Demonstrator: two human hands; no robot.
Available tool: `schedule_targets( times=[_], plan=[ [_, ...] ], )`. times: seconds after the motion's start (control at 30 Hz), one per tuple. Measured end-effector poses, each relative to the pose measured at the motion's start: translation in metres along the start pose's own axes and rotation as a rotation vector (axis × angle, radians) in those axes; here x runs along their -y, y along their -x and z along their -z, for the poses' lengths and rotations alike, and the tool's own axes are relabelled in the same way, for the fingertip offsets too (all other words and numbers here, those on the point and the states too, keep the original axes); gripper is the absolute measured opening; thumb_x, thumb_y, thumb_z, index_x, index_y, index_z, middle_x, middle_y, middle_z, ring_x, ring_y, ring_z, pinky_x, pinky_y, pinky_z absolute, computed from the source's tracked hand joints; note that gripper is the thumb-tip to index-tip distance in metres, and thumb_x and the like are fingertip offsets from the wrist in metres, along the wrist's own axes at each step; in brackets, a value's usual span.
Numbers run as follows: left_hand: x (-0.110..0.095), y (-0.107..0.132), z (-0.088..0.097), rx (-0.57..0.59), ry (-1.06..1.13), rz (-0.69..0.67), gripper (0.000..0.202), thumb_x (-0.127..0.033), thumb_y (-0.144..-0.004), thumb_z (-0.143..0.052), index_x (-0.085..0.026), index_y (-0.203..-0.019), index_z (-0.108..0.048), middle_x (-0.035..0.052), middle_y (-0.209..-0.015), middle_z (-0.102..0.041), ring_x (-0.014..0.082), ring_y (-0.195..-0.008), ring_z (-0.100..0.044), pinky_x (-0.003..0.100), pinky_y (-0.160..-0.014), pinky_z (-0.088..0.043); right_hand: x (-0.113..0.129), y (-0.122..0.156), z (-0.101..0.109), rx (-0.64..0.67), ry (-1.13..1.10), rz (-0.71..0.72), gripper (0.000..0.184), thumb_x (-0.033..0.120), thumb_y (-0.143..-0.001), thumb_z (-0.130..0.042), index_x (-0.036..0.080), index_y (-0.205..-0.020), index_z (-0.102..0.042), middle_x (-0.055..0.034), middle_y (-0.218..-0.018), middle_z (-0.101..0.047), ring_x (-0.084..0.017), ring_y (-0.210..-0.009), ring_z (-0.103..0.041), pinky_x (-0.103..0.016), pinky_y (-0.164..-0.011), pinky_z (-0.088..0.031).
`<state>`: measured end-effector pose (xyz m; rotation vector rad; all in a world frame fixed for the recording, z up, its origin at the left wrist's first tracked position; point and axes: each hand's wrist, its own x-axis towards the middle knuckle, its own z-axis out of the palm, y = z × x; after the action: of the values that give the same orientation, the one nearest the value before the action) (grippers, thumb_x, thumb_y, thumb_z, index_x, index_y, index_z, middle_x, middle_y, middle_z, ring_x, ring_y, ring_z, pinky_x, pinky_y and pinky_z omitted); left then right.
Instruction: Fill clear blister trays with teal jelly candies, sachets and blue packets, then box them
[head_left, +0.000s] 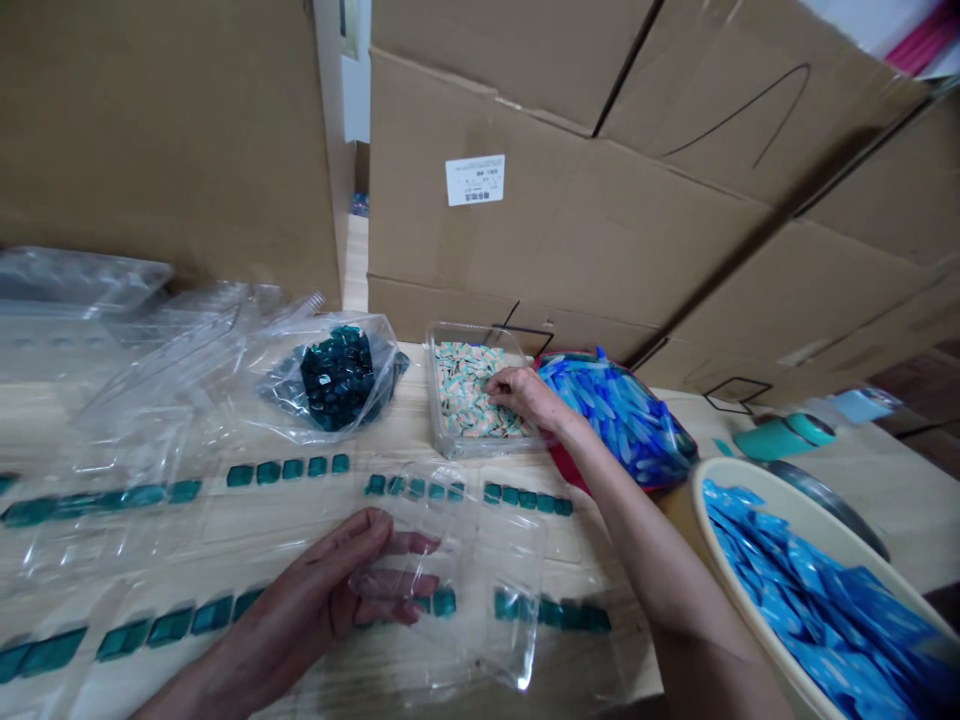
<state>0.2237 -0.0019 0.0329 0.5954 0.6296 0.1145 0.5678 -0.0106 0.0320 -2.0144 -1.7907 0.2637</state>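
My left hand (352, 580) is closed around a clear plastic tray (499, 590), which it holds tilted above the table. Its fingers show through the plastic. My right hand (525, 393) reaches into a clear plastic box (450, 447) full of small flat pieces (472, 395) in pale pink, green and white. Its fingers are bent together at the pieces, and I cannot make out what is between the fingertips. Rows of teal square pieces (529, 498) lie in clear trays on the table, on both sides of my left hand.
A clear bag (375, 340) with dark teal pieces stands left of the box. To the right are a red container (562, 465) of blue slender items, a cream tub (697, 490) of blue packets and a teal bottle (784, 437). Cardboard boxes (525, 240) wall off the back.
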Motion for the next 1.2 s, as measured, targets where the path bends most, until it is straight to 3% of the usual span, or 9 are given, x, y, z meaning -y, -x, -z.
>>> schedule_targets(
  times=[0.17,0.53,0.67,0.83,0.93,1.13,1.2],
  plan=[
    [0.0,-0.001,0.002,0.028,0.012,-0.021,0.022,-0.034,-0.081,-0.063,-0.015,-0.094,-0.06,0.0158,-0.12,-0.063,0.0326,-0.093,-0.067,0.043,-0.078,-0.053,0.004,0.005,0.0,0.025,0.063,0.029,0.005,0.011,-0.07,-0.061,0.014,-0.067,-0.064,-0.0014,-0.068,-0.06,-0.012,-0.066,-0.052,-0.023,-0.063,-0.038],
    [0.0,-0.002,0.004,0.018,-0.001,-0.044,0.022,-0.033,-0.083,-0.061,-0.014,-0.093,-0.058,0.0158,-0.117,-0.065,0.033,-0.094,-0.067,0.046,-0.08,-0.054,0.013,0.0,0.008,0.011,-0.597,-0.437,0.01,0.015,-0.062,-0.068,0.015,-0.067,-0.06,0.0029,-0.051,-0.056,-0.009,-0.042,-0.048,-0.02,-0.04,-0.039],
    [0.002,-0.003,0.008,0.019,-0.006,-0.051,0.022,-0.034,-0.083,-0.061,-0.014,-0.092,-0.058,0.0149,-0.116,-0.066,0.0331,-0.096,-0.067,0.045,-0.08,-0.054,0.018,-0.008,-0.002,-0.005,-0.543,-0.573,0.011,0.012,-0.06,-0.07,0.015,-0.063,-0.061,0.0013,-0.048,-0.059,-0.01,-0.042,-0.052,-0.02,-0.042,-0.041],
    [0.006,-0.006,0.013,0.053,-0.009,-0.074,0.023,-0.035,-0.085,-0.058,-0.015,-0.095,-0.056,0.0142,-0.117,-0.065,0.0327,-0.097,-0.066,0.043,-0.079,-0.054,0.023,-0.011,-0.009,0.06,-0.043,-0.489,0.006,0.017,-0.064,-0.069,0.014,-0.061,-0.065,0.001,-0.051,-0.06,-0.01,-0.05,-0.054,-0.018,-0.048,-0.038],
    [0.005,-0.004,0.012,0.059,-0.015,-0.078,0.023,-0.035,-0.086,-0.057,-0.014,-0.095,-0.056,0.0148,-0.118,-0.065,0.0323,-0.097,-0.067,0.042,-0.079,-0.055,0.03,-0.008,-0.011,0.066,0.14,-0.451,0.006,0.019,-0.066,-0.067,0.015,-0.063,-0.066,-0.0004,-0.057,-0.062,-0.011,-0.057,-0.056,-0.019,-0.05,-0.036],
    [0.007,-0.006,0.014,0.073,0.002,-0.081,0.023,-0.034,-0.085,-0.058,-0.016,-0.098,-0.054,0.0153,-0.119,-0.064,0.0325,-0.096,-0.067,0.045,-0.08,-0.054,0.032,-0.003,-0.018,-0.027,0.178,-0.241,0.008,0.011,-0.067,-0.061,0.015,-0.06,-0.06,0.0001,-0.062,-0.061,-0.01,-0.063,-0.054,-0.019,-0.058,-0.037],
    [0.009,-0.008,0.017,0.072,0.006,-0.084,0.023,-0.034,-0.085,-0.058,-0.016,-0.097,-0.053,0.0149,-0.118,-0.065,0.0325,-0.096,-0.067,0.044,-0.08,-0.054,0.027,-0.004,-0.016,-0.021,0.096,-0.246,0.01,0.013,-0.067,-0.063,0.015,-0.059,-0.058,0.0008,-0.061,-0.06,-0.01,-0.061,-0.053,-0.019,-0.057,-0.038]
  ],
)
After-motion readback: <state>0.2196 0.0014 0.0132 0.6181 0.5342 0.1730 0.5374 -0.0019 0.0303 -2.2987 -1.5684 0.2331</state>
